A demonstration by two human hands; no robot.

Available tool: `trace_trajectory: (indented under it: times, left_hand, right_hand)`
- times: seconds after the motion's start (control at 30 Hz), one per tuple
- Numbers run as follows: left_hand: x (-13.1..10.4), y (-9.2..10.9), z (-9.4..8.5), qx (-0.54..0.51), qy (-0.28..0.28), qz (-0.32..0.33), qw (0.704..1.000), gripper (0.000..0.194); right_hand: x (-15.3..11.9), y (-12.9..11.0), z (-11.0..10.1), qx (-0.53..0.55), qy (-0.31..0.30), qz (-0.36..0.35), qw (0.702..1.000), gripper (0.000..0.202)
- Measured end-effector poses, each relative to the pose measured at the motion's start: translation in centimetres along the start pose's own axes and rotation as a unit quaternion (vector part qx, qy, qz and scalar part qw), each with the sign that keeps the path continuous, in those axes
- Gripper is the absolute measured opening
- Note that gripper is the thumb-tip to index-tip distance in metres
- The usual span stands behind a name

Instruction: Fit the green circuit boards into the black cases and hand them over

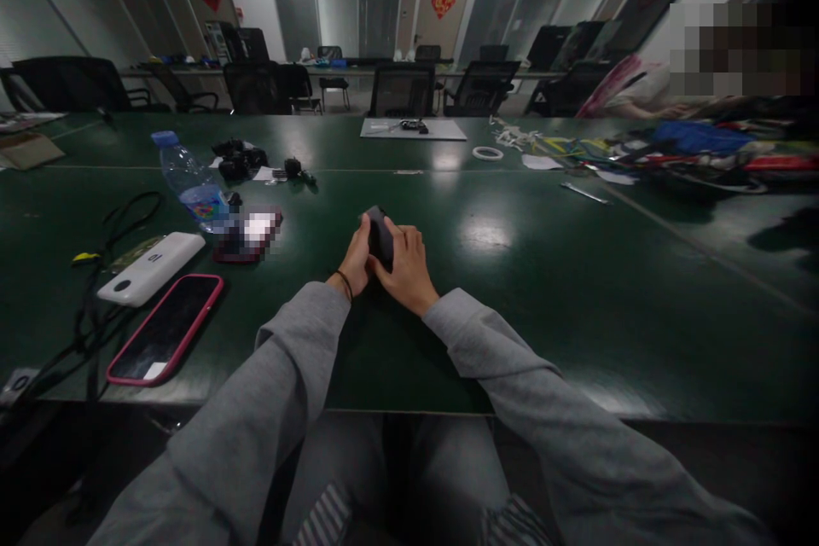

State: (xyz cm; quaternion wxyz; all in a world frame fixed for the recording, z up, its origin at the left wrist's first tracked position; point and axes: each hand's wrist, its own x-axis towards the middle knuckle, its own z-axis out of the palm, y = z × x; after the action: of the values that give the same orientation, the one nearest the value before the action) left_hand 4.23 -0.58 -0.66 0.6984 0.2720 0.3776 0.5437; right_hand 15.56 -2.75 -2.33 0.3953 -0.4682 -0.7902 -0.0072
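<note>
Between my two hands, over the middle of the green table (543,299), is a small dark grey, block-like object (380,237); its exact kind does not show. My left hand (356,258), with a dark band on the wrist, is closed along its left side, thumb on top. My right hand (408,268) wraps the right side with curled fingers, its thumb at the near end. The underside of the object is hidden by the hands. Grey sleeves cover both forearms.
To the left lie a pink-cased phone (167,331), a white power bank (153,268), a second phone (249,237), black cables (86,307) and a tilted water bottle (188,183). Further back are a white board (384,130) and a white ring (487,153). A person sits far right behind tangled wires (595,149).
</note>
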Motion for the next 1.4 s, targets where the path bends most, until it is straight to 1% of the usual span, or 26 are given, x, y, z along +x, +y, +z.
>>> trace_trajectory:
  times: [0.1, 0.17, 0.27, 0.37, 0.5, 0.67, 0.73, 0.83, 0.93, 1.13, 1.23, 1.4]
  left_hand:
    - [0.1, 0.7, -0.4, -0.046, 0.006, -0.049, 0.998, 0.066]
    - [0.4, 1.0, -0.8, -0.071, 0.014, -0.062, 0.995, 0.069]
    - [0.9, 1.2, -1.2, -0.094, 0.026, -0.049, 0.994, 0.070]
    - [1.1, 1.1, -1.5, -0.110, 0.020, -0.044, 0.993, 0.072]
    - [1.1, 1.1, -1.8, -0.119, -0.016, -0.033, 0.992, 0.070]
    - [1.1, 1.5, -1.8, -0.118, -0.031, -0.028, 0.992, 0.065]
    - [0.9, 1.6, -1.7, -0.118, -0.036, -0.033, 0.992, 0.063]
    - [0.7, 1.7, -1.6, -0.122, -0.047, -0.035, 0.991, 0.061]
    - [0.6, 1.6, -1.6, -0.122, -0.059, -0.035, 0.990, 0.062]
    - [0.8, 1.3, -1.7, -0.100, -0.067, -0.032, 0.992, 0.065]
    - [0.9, 1.3, -1.7, -0.096, -0.081, -0.027, 0.992, 0.065]
    - [1.1, 1.1, -1.9, -0.097, -0.084, -0.032, 0.991, 0.065]
  right_hand:
    - [-0.2, -0.8, -0.4, 0.014, -0.021, -0.047, 0.999, 0.062]
    - [-0.2, -1.1, -0.7, 0.025, -0.011, -0.052, 0.998, 0.060]
    - [-0.2, -1.3, -1.1, 0.037, 0.030, -0.031, 0.998, 0.061]
    - [-0.3, -1.4, -1.5, 0.040, 0.064, -0.027, 0.997, 0.065]
    - [-0.5, -1.8, -1.7, 0.015, 0.063, -0.045, 0.997, 0.064]
    - [-0.7, -1.9, -1.5, 0.002, 0.074, -0.068, 0.995, 0.053]
    - [-0.8, -1.9, -1.5, -0.010, 0.066, -0.064, 0.996, 0.049]
    - [-0.8, -1.8, -1.6, -0.033, 0.034, -0.048, 0.998, 0.046]
    - [-0.8, -1.8, -1.6, -0.049, 0.014, -0.051, 0.997, 0.045]
    - [-0.7, -1.7, -1.4, -0.057, -0.002, -0.046, 0.997, 0.043]
    - [-0.7, -1.7, -1.3, -0.061, -0.010, -0.045, 0.997, 0.042]
    - [-0.7, -1.6, -1.2, -0.061, -0.009, -0.052, 0.997, 0.043]
